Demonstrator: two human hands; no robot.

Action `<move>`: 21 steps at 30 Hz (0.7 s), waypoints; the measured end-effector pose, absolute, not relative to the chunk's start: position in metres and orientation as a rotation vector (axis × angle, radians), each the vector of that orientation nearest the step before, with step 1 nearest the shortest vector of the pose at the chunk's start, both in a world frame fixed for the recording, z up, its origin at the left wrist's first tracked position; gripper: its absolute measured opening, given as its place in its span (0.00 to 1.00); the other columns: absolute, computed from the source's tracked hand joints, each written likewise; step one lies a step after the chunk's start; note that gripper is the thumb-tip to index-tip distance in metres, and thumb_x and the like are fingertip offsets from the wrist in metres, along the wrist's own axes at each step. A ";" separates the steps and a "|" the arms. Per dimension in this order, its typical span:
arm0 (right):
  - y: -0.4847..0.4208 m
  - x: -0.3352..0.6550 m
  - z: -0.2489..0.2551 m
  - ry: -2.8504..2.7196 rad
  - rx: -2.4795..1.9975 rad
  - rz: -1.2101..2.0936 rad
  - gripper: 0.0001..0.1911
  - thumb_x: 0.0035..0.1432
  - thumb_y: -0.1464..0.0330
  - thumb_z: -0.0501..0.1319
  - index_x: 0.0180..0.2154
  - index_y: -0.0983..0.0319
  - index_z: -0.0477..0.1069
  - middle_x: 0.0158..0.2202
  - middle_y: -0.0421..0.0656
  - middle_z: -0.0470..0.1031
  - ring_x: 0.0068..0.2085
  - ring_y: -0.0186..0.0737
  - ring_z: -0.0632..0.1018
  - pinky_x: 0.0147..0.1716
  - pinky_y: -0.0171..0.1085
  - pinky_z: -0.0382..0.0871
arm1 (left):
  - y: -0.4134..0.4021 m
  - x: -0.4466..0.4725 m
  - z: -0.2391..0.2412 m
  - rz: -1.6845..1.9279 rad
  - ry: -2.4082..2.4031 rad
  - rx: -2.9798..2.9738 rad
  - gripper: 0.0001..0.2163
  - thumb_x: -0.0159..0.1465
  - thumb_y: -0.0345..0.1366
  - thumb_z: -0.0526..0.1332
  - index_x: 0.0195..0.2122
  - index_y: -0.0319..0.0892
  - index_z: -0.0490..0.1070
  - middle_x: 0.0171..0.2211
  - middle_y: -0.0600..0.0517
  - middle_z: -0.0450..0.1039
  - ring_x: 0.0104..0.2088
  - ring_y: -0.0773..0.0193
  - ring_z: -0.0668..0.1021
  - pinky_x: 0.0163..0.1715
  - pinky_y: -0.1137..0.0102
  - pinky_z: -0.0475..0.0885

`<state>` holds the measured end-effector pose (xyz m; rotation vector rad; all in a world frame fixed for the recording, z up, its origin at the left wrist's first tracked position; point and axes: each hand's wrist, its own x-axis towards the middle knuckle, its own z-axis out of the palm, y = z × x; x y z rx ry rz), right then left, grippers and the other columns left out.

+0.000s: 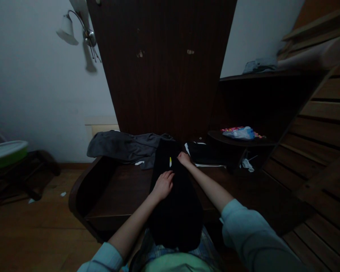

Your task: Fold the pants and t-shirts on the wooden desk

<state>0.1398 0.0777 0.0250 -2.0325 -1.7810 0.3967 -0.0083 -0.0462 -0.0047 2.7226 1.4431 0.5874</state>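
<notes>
Black cloth garment [175, 204] lies half smoothed; left hand [163, 185] presses it flat-fingered, right hand [184, 158] pinches its twelve-o'clock edge.

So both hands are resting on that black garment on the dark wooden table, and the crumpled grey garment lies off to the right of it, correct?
Not quite. The head view shows the grey garment lying to the left of the black garment, not the right. The rest holds: the left hand lies flat on the black garment and the right hand touches its far end, on the dark wooden table.
</notes>
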 end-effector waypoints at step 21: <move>0.098 0.156 0.043 -1.993 -1.970 0.221 0.07 0.49 0.69 0.59 0.31 0.61 0.74 0.35 0.45 0.76 0.40 0.41 0.75 0.36 0.31 0.65 | -0.045 -0.007 -0.008 0.584 1.471 2.681 0.17 0.59 0.30 0.48 0.51 0.39 0.60 0.53 0.45 0.61 0.52 0.59 0.64 0.51 0.63 0.59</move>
